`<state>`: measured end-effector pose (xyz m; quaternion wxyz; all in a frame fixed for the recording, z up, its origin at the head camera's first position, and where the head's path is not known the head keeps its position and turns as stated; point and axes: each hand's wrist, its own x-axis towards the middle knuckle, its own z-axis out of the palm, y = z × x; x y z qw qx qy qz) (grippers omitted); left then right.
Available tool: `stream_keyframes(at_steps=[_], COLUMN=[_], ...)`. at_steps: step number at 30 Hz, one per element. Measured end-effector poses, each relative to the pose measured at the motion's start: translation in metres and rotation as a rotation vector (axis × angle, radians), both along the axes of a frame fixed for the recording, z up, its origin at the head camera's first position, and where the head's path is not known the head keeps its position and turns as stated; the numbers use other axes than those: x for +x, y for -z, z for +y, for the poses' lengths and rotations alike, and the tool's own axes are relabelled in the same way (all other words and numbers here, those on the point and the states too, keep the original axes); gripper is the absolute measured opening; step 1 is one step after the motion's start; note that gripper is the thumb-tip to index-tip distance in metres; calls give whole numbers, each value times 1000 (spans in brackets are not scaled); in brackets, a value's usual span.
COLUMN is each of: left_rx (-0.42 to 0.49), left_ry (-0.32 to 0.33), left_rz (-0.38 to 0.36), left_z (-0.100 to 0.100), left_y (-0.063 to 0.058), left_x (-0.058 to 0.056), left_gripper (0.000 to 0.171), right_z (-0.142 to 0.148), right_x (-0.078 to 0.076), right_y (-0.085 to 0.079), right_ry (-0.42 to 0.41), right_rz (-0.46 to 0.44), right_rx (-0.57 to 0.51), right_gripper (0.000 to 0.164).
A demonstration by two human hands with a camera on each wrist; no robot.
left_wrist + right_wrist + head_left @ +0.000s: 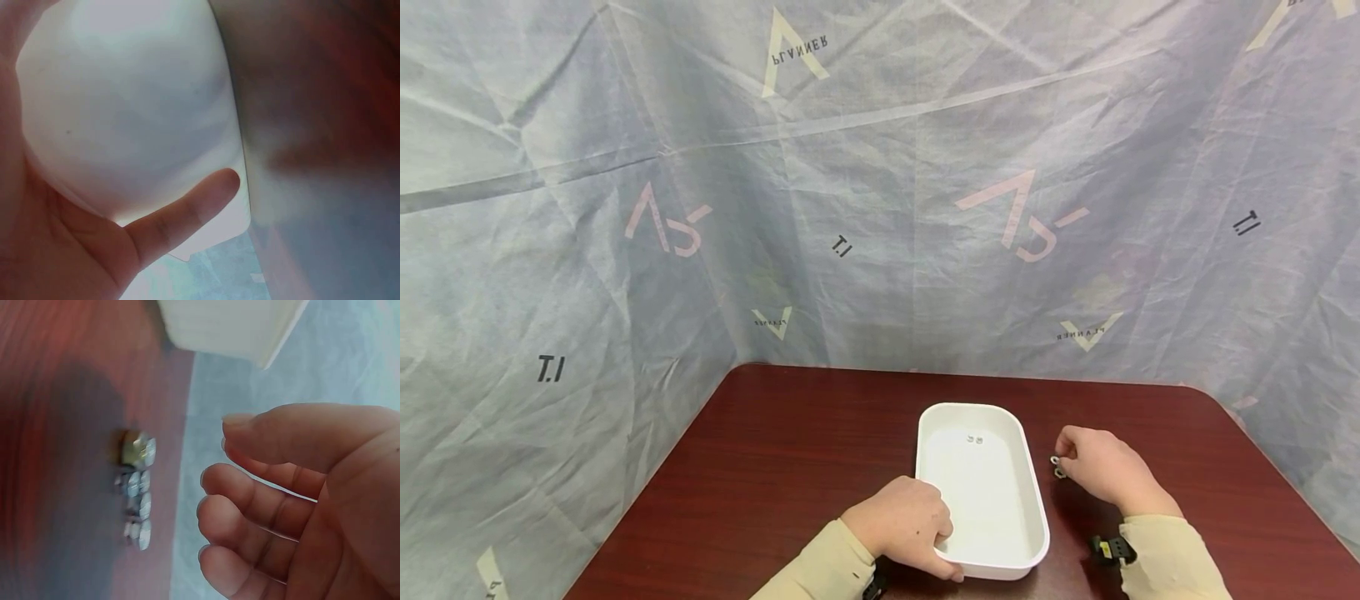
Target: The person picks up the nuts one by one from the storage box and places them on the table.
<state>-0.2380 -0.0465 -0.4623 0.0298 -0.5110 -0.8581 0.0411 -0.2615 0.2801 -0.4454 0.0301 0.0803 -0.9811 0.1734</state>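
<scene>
A white rectangular tray [981, 500] stands on the table, with a few small metal pieces [974, 440] lying toward its far end. My left hand [904, 523] grips the tray's near left corner. Its fingers bend over the rim, and its thumb [187, 219] lies along the outer wall. To the right of the tray, my right hand [1105, 468] hovers over small metal nuts [1059, 472]. In the right wrist view its fingers are loosely bent and nothing shows between them. A brass-coloured nut [136, 450] and several silver nuts [142, 506] sit in a row below the fingertips.
The dark red wooden table [790, 450] has rounded far corners. Grey printed cloth [880, 192] hangs behind the table and along its left side. A dark strap device [1112, 550] is on the right wrist.
</scene>
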Motion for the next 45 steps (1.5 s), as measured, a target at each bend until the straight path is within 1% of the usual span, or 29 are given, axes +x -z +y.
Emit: stream_keyframes(at_steps=[10,16,21,26,30,34,41,45], left_rx=[5,7,10,17,16,13,22,23], left_ry=[9,12,11,11,9,11,11,3], left_rz=[36,38,27,39,37,36,72,78], left_z=[0,0,0,0,1,1,1,0], left_y=[1,1,0,-1,-1,-1,0,0], left_x=[0,1,0,2,2,1,2,3], left_gripper=[59,59,59,59,59,60,61,60], right_z=[-17,-28,-40,-52,-60,-70,-87,-96], right_x=[6,6,5,3,2,-1,-7,-11], right_y=[-17,-26,-33,-39,-42,-44,-44,-44], right_ry=[-17,-49,-63,-90,-108,-111,-114,-124], right_rz=[-7,35,48,65,63,41,13,-4], right_rx=[-12,-5,-1,-2,-8,-17,-22,-13], right_gripper=[13,14,11,10,12,13,18,21])
